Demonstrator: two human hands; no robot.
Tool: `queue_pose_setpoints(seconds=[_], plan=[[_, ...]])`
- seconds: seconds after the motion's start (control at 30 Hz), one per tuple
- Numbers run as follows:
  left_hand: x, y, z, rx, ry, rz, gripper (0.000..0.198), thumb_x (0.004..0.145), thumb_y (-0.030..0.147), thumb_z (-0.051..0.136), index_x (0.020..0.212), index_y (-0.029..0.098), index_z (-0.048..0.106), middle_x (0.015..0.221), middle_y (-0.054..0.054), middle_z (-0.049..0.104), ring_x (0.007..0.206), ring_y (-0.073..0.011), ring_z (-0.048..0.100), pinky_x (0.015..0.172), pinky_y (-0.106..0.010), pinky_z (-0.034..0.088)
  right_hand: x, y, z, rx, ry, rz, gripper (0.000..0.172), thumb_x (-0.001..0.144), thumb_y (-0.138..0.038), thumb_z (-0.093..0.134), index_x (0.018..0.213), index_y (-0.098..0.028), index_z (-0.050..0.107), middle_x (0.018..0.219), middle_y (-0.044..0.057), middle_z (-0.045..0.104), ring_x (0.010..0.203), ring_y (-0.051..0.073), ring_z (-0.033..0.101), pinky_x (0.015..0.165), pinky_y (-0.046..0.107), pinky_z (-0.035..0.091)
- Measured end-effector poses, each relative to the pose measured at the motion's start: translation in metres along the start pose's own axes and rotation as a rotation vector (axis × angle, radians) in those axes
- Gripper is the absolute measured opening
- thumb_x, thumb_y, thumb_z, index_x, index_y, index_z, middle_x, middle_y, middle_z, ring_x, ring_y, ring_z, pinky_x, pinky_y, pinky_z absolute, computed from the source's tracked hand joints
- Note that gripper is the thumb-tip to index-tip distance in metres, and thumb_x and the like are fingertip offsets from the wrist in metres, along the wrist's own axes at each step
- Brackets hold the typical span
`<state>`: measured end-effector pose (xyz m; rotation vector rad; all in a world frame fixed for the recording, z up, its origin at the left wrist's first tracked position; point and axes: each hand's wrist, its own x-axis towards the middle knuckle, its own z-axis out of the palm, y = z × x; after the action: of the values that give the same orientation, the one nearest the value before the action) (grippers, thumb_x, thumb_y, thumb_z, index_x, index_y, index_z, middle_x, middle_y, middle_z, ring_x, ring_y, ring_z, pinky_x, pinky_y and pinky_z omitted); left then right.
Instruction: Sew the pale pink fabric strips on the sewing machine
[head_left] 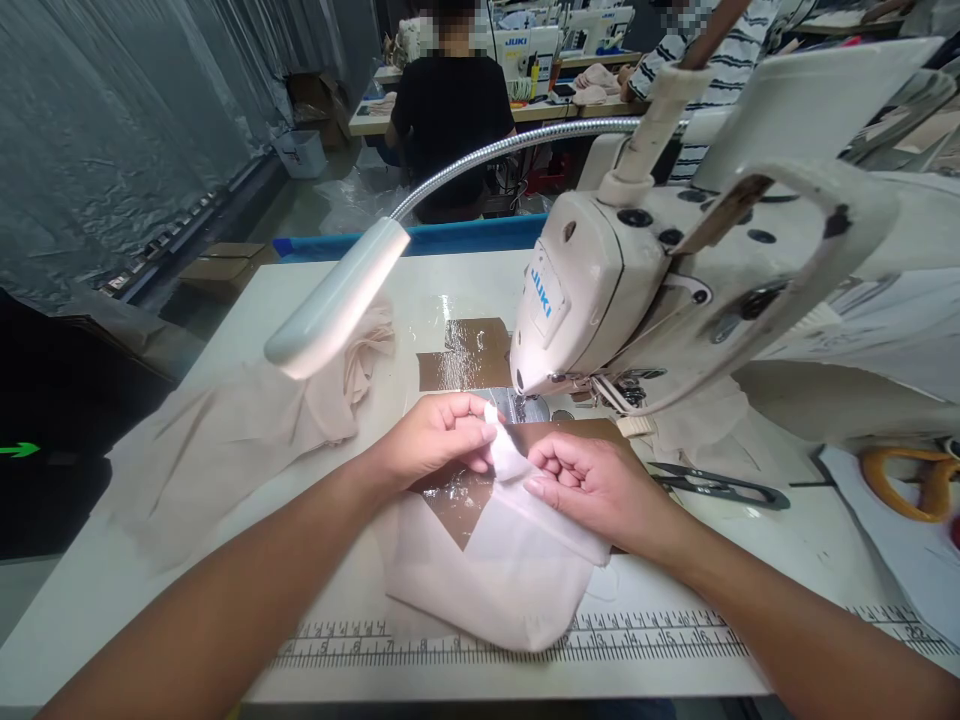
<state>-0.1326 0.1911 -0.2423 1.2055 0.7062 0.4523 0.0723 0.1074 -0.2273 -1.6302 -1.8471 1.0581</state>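
A pale pink piece of fabric (495,590) hangs between my two hands and drapes down over the front of the table. My left hand (446,435) pinches the upper tip of the fabric between thumb and fingers. On the other side, my right hand (581,485) has its fingers curled closed on the folded edge. Both hands are just in front of the needle area of a white sewing machine (570,290), close to its metal plate (502,402). Brown tape-covered sheeting (455,500) shows on the table behind the fabric.
More pale fabric (277,420) lies crumpled at left beneath a lamp (337,300) on a bendy neck. Black thread snips (720,487) and orange-handled scissors (907,485) are at right. A ruler strip (652,637) runs along the front edge. Beyond sits a person in black (454,115).
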Motion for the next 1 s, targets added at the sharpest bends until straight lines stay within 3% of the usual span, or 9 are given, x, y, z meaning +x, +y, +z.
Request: queue_pose_setpoints(seconds=[0.2,0.37,0.5,0.73,1.0], plan=[[-0.001,0.004,0.006,-0.020,-0.016,0.024,0.027,0.080,0.038,0.070,0.083,0.012,0.064,0.073,-0.004,0.067,0.060,-0.0086,0.062,0.060,-0.019,0.051,-0.001,0.000,-0.001,0.000,-0.003,-0.025,0.011,0.079,-0.029,0.056,0.075,-0.020,0.060,0.064,-0.003,0.054,0.057,0.010,0.045,0.052,0.022,0.036],[-0.001,0.004,0.006,0.035,0.037,0.083,0.026,0.080,0.036,0.070,0.074,0.012,0.064,0.067,-0.002,0.064,0.058,-0.0076,0.057,0.059,-0.019,0.047,-0.003,0.001,0.000,-0.029,0.002,-0.045,0.012,0.080,-0.026,0.056,0.071,-0.020,0.059,0.062,-0.004,0.054,0.056,0.009,0.046,0.051,0.021,0.035],[-0.001,0.003,0.001,0.045,0.099,0.165,0.019,0.078,0.031,0.071,0.076,0.013,0.063,0.067,0.000,0.061,0.062,-0.0084,0.055,0.060,-0.020,0.045,-0.006,0.006,0.004,-0.122,0.125,-0.126,0.015,0.080,-0.022,0.055,0.065,-0.020,0.054,0.057,-0.005,0.052,0.053,0.008,0.045,0.050,0.021,0.033],[0.000,0.008,-0.007,0.164,-0.081,0.365,0.014,0.076,0.024,0.070,0.068,0.015,0.064,0.084,-0.004,0.061,0.071,-0.0110,0.055,0.067,-0.023,0.045,-0.008,0.014,0.006,-0.413,0.403,-0.322,0.017,0.075,-0.011,0.049,0.062,-0.021,0.044,0.049,-0.007,0.044,0.046,0.008,0.039,0.047,0.021,0.030],[-0.004,0.008,-0.008,0.319,-0.136,0.327,0.021,0.080,0.025,0.067,0.061,0.016,0.066,0.087,-0.006,0.059,0.073,-0.0122,0.055,0.070,-0.025,0.045,-0.008,0.018,0.006,-0.571,0.487,-0.274,0.023,0.075,-0.011,0.044,0.055,-0.022,0.039,0.048,-0.005,0.049,0.045,0.010,0.040,0.050,0.025,0.034]])
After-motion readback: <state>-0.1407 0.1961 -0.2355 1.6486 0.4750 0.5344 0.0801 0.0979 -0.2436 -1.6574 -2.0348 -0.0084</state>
